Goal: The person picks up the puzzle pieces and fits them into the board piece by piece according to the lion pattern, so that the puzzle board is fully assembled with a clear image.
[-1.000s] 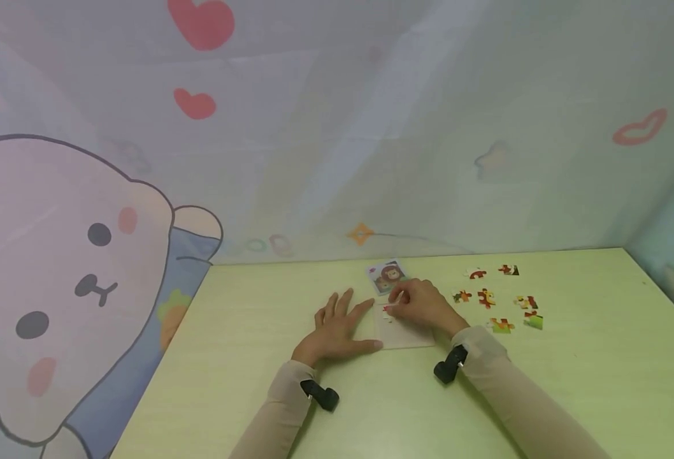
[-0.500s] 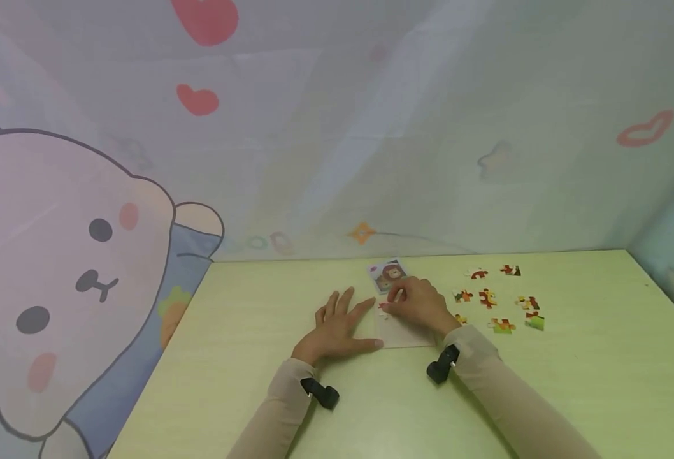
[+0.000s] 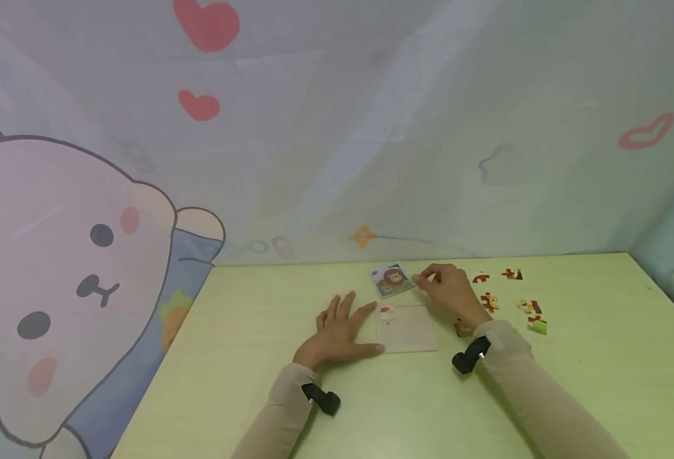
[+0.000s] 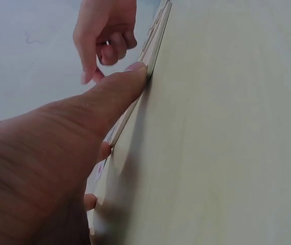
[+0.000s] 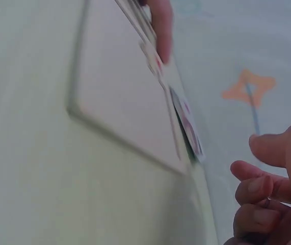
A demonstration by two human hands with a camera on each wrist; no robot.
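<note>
A pale, rimmed puzzle board [image 3: 411, 333] lies on the table. In its far left corner sits a white-and-pink jigsaw piece [image 3: 386, 314]. My left hand [image 3: 335, 335] is spread flat beside the board, with thumb and index fingertip at its left edge. In the left wrist view, the left thumb [image 4: 127, 84] presses against that edge. My right hand [image 3: 448, 293] hovers right of the board's far corner. The right wrist view shows the right hand [image 5: 272, 196] with loosely bent fingers and a gap between thumb and index finger, holding nothing.
A picture card [image 3: 391, 279] with a lion on it lies behind the board. Several loose jigsaw pieces are scattered to the right, among them a red one [image 3: 488, 302] and a green one [image 3: 537, 326]. A printed curtain [image 3: 314, 159] hangs at the table's far edge.
My right hand has lifted away from the jigsaw piece in the board's corner and moved right, back towards the loose pieces. The left hand has stayed at the board's edge.
</note>
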